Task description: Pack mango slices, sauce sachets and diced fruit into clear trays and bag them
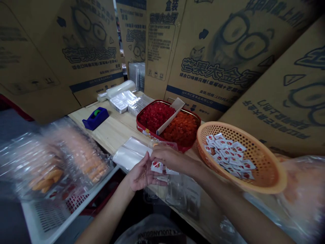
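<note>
My left hand (142,173) is turned palm up at the table's front edge, its fingers next to a flat clear plastic bag (130,153). Just above it, my right hand (166,157) curls down over a small white sachet with red print (156,166). A second sachet (172,171) shows past those fingers. To the right stands an orange perforated basket (256,139) holding several such sachets. Behind my hands, a red tin tray (143,128) holds red granules (154,116) and orange granules (181,128), parted by a pale divider (170,117).
Upright printed cartons (215,54) wall off the back of the wooden table (111,132). A blue tape dispenser (95,118) and clear plastic trays (119,103) stand on it. Bagged orange food (76,156) lies blurred on a white crate (48,217) at left.
</note>
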`<state>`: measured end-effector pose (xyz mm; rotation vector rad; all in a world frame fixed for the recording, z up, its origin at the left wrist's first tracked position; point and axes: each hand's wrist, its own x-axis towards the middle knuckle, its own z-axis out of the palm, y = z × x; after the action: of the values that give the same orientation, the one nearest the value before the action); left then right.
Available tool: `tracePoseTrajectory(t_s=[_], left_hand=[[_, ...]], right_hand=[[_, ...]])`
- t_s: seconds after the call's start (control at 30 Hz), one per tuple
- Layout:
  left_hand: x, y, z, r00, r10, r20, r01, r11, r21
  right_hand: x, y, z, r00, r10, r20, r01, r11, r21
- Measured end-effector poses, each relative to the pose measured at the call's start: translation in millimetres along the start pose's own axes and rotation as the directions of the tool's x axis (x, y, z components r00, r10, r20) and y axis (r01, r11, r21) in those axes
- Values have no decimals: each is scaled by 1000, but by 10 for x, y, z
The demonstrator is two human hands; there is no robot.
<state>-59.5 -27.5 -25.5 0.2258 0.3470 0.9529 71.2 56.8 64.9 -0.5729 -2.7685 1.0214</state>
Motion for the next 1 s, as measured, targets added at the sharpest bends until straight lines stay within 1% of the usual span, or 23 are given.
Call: tracePoseTrajectory(t_s=[0.07, 0.1, 0.13, 0.17, 0.2, 0.23, 0.27, 0.3, 0.33, 0.37, 0.4, 0.5, 0.6, 0.67, 0.73, 0.83, 0.9, 1.0], left_hand=[[-10, -1, -4, 999, -6, -34, 6, 1000, 0], [-19, 2, -5, 999, -2, -50, 2, 1000, -5], [-31, 6, -7, 998, 4, -63, -5, 1000, -13], [-47, 13, -12, 997, 12, -71, -14, 1000, -23], [-67, 20, -19, 997, 22, -78, -24, 999, -33], [-89, 29, -30, 996, 31, -85, -34, 999, -41], [-115, 38, -43, 995, 37, -91, -42, 998, -49], [-143, 47, -58, 994, 45, -99, -51, 997, -55], [-174, 58, -75, 992, 57, -110, -64, 996, -62], [-205, 70, -92, 990, 71, -123, -80, 995, -67], [-238, 83, -110, 987, 87, -135, -97, 993, -71], [-337, 140, -165, 974, 144, -173, -157, 985, -68], [-424, 217, -218, 953, 215, -213, -226, 974, -28], [-463, 270, -247, 935, 264, -235, -272, 962, -3], [-481, 319, -267, 923, 300, -242, -307, 952, 10], [-471, 383, -273, 914, 332, -233, -335, 942, 27], [-445, 421, -267, 910, 345, -230, -346, 937, 37], [-391, 467, -262, 900, 364, -238, -364, 930, 44]], right_hand=[[19, 9, -3, 999, -38, 1, 38, 999, -34], [30, 48, -14, 999, -31, -37, 29, 998, -49], [42, 114, -34, 994, 8, -107, -15, 998, -68], [57, 205, -64, 979, 79, -189, -98, 991, -93], [73, 317, -100, 948, 181, -263, -221, 966, -133], [91, 445, -140, 899, 293, -324, -362, 915, -178], [111, 579, -179, 843, 404, -355, -497, 837, -229], [131, 713, -213, 784, 500, -368, -604, 750, -269], [150, 839, -239, 741, 560, -370, -665, 690, -287], [167, 951, -256, 711, 601, -365, -701, 649, -295], [180, 1046, -264, 700, 618, -359, -713, 638, -291], [189, 1227, -252, 726, 599, -338, -685, 672, -281], [156, 1292, -228, 761, 557, -334, -644, 714, -276], [123, 1301, -220, 767, 537, -351, -631, 729, -265], [90, 1298, -222, 760, 527, -381, -632, 736, -243], [43, 1286, -241, 736, 521, -433, -642, 740, -200], [13, 1282, -262, 718, 513, -470, -630, 767, -125], [-27, 1288, -286, 697, 500, -515, -570, 821, 25]])
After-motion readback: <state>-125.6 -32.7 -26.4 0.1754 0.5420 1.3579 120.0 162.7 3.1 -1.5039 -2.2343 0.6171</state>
